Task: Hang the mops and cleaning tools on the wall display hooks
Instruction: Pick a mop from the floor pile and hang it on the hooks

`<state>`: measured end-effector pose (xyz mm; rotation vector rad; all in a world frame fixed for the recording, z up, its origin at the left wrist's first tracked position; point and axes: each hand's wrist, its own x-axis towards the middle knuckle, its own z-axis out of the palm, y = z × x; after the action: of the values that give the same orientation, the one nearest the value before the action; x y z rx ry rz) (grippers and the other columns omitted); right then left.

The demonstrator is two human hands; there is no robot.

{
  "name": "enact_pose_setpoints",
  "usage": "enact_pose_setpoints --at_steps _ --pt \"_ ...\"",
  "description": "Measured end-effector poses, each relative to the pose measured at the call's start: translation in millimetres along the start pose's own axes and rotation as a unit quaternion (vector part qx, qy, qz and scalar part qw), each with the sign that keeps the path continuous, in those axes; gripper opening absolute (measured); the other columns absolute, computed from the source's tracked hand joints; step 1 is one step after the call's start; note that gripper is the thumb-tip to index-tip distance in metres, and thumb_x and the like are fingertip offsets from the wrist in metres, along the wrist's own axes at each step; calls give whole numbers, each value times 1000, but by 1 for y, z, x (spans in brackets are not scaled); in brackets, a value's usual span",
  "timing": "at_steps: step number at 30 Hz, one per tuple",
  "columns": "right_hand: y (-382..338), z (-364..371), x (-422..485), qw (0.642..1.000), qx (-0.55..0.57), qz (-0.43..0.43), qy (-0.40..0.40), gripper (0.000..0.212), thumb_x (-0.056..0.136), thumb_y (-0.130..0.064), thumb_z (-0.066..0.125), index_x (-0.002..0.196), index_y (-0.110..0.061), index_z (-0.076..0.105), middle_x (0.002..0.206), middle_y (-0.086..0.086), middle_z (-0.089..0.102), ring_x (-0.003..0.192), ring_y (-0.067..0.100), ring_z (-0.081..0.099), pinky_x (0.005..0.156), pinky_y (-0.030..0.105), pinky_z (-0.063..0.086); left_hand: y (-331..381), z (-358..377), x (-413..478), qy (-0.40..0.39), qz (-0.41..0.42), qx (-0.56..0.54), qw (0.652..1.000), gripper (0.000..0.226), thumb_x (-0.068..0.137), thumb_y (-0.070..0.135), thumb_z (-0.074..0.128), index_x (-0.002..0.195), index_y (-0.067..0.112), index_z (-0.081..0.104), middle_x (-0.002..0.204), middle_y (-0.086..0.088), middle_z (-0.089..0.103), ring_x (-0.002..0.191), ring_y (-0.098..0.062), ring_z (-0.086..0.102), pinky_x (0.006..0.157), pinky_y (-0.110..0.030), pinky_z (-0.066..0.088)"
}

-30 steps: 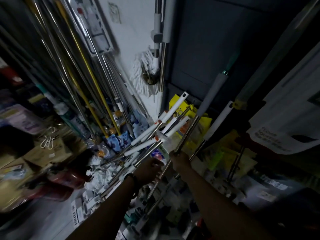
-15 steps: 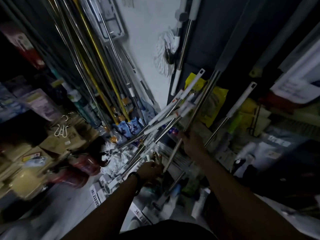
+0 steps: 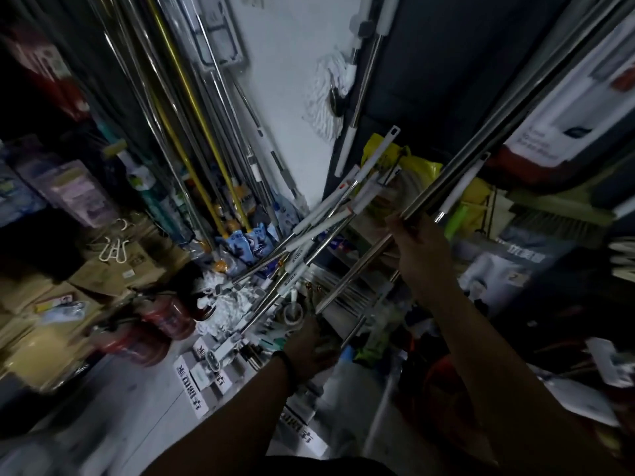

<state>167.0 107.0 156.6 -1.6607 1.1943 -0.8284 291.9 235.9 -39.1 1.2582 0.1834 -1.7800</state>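
Mop pole [image 3: 354,274] slants up from floor clutter toward the dark wall | likely light, stiff, slick steel; best held mid-shaft | right grip [image 3: 417,245] curled round it | left grip [image 3: 307,345] low in clutter, closure unclear | crossed white-handled mops [image 3: 323,221] just beside could snag | string mop [image 3: 326,94] hangs above
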Motion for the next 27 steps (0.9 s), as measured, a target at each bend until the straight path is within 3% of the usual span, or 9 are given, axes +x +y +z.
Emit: enact_pose_setpoints --at_steps 3,9,11,14,16,19,23,25,27 --pt "2 -9 -10 1000 20 12 -1 22 98 -64 57 110 -48 65 113 -4 76 104 24 75 86 55 63 -1 9 2 -10 14 -122 992 88 98 69 44 149 -2 41 148 -22 52 134 -41 54 100 -48 52" --pt "-17 -35 -38 998 70 5 3 12 105 -44 57 106 -40 68 115 2 76 104 26 76 89 52 62 -11 34 25 -61 7 -259 964 44 98 48 61 104 5 59 99 -14 59 88 -30 58 72 -47 64" --pt "-20 -47 -44 996 89 7 10 17 105 -41 57 111 -29 68 115 4 77 103 23 77 84 46 64 -14 44 29 -74 10 -276 958 34 104 35 58 114 2 63 98 -14 69 88 -29 67 71 -42 65" --pt "-14 -70 -43 998 24 27 42 53 95 -68 59 119 -21 67 108 3 77 97 28 77 81 50 64 -14 60 25 -47 17 -302 952 29 105 27 57 109 -1 66 89 -15 76 76 -23 72 56 -29 63" --pt "0 -86 -38 991 -124 47 16 59 91 -75 53 102 -19 68 87 4 72 82 36 73 74 49 61 -13 75 20 -10 33 -295 955 27 105 23 57 94 0 65 72 -14 74 57 -20 72 49 -25 61" --pt "17 -88 -46 921 -344 103 -152 31 102 -44 55 91 -18 66 83 7 70 83 32 73 72 37 57 -19 94 15 9 46 -278 959 32 106 21 54 84 0 62 66 -14 72 52 -21 72 47 -25 60" --pt "24 -50 -53 919 -350 -5 -180 20 105 -27 57 105 -14 73 99 9 75 90 27 72 79 42 59 -28 116 14 -7 66 -204 977 35 108 31 49 92 5 66 91 -11 71 87 -26 67 94 -40 56" --pt "36 -32 -46 866 -445 -89 -209 26 104 -18 54 128 -16 63 127 10 66 115 31 62 96 47 53 -31 123 12 -7 81 -161 984 35 106 38 52 94 8 67 81 -7 72 77 -23 68 80 -39 57" --pt "55 -21 -43 777 -568 -137 -234 32 102 -21 55 133 -18 57 135 9 61 124 33 57 105 48 46 -33 125 11 6 95 -149 984 40 100 44 62 114 7 70 99 -10 77 92 -28 72 86 -42 59"
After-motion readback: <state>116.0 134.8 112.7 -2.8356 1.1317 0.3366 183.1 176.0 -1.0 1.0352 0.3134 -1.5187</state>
